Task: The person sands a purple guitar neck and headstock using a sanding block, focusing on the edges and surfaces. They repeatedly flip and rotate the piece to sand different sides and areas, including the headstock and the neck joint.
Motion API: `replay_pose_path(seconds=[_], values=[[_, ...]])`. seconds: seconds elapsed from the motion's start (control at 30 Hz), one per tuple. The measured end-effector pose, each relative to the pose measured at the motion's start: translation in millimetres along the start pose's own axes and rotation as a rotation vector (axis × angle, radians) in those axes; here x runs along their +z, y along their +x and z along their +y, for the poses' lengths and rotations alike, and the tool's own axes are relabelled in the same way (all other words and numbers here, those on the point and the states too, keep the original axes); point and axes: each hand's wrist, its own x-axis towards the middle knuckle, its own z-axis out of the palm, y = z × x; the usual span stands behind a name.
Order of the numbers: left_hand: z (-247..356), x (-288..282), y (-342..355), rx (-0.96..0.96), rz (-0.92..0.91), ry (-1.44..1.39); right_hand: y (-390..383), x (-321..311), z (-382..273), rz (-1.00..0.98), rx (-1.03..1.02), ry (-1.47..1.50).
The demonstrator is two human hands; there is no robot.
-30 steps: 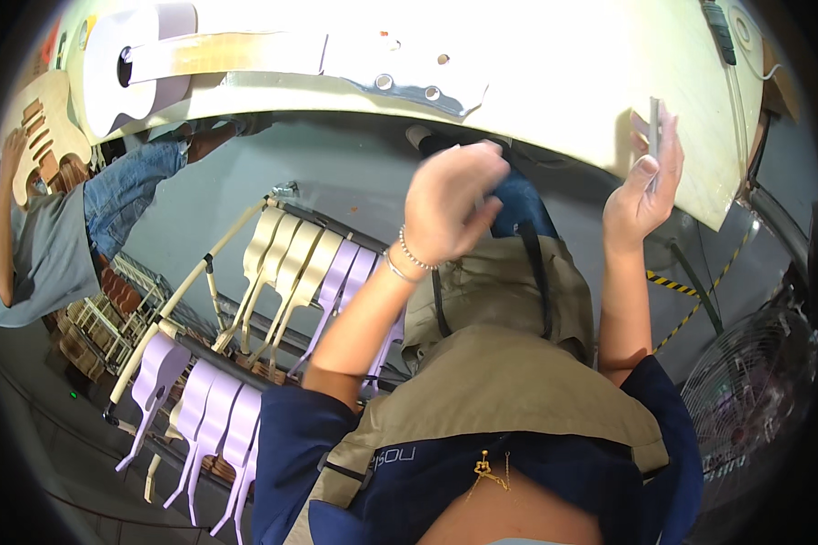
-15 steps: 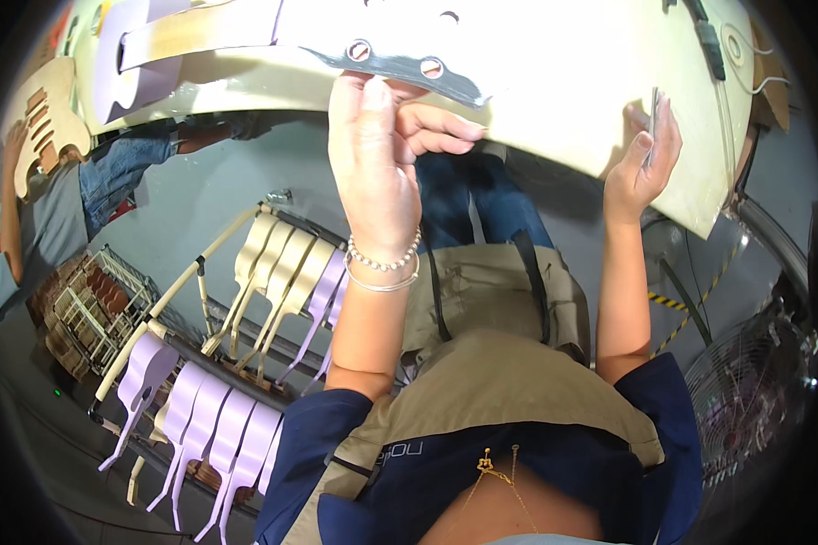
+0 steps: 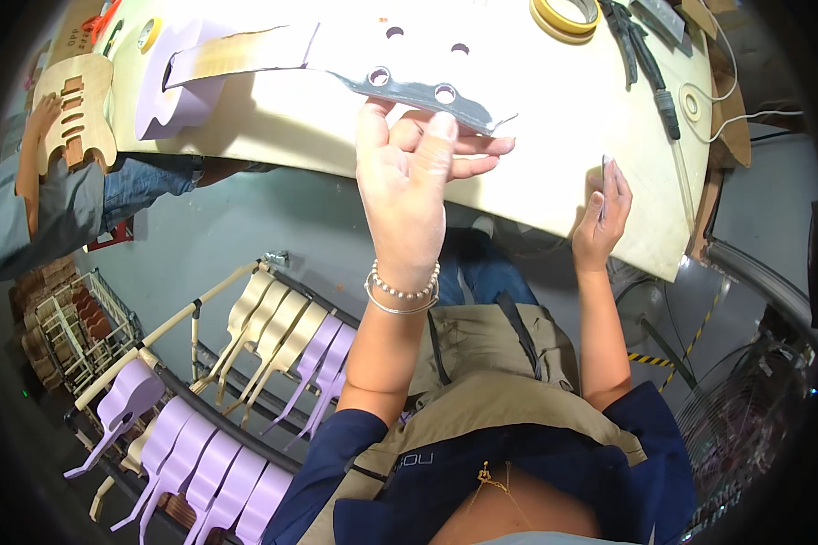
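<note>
A lilac guitar body (image 3: 180, 113) lies on the cream worktable (image 3: 571, 109), its long pale neck (image 3: 254, 52) ending in a dark-edged headstock (image 3: 409, 84) with round holes. My left hand (image 3: 401, 182) is palm up at that headstock's near edge, fingers spread, fingertips partly hidden beneath it and thumb touching the edge. Near the table's right front, my right hand (image 3: 600, 218) pinches a thin, flat grey piece (image 3: 607, 173) held on edge, apart from the guitar.
Yellow tape rolls (image 3: 565, 32), black tools (image 3: 650, 77) and cables occupy the table's right end. A person (image 3: 14, 209) at left holds a bare wooden guitar body (image 3: 74, 113). A rack (image 3: 194, 341) of lilac and cream guitar parts stands below left. A fan (image 3: 736, 391) is at lower right.
My left hand has moved up and turned to touch the headstock. My right hand still has the grey piece. The view has shifted, bringing tape rolls in.
</note>
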Motion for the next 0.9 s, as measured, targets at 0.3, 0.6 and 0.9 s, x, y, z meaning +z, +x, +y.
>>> replay_pose_path(seconds=[0.3,0.6,0.9], values=[[-4.7,6.9,-8.3,-0.049,0.098,-0.057,3.2,-1.1,-7.0,-0.024,-0.059,-0.036],[-12.8,-7.4,-10.7,-0.06,0.117,-0.115,1.3,-1.0,-8.1,-0.058,-0.02,-0.06],[-6.7,-28.2,-2.5,-0.109,0.267,0.06,0.6,0.3,-5.3,-0.061,-0.013,-0.042]])
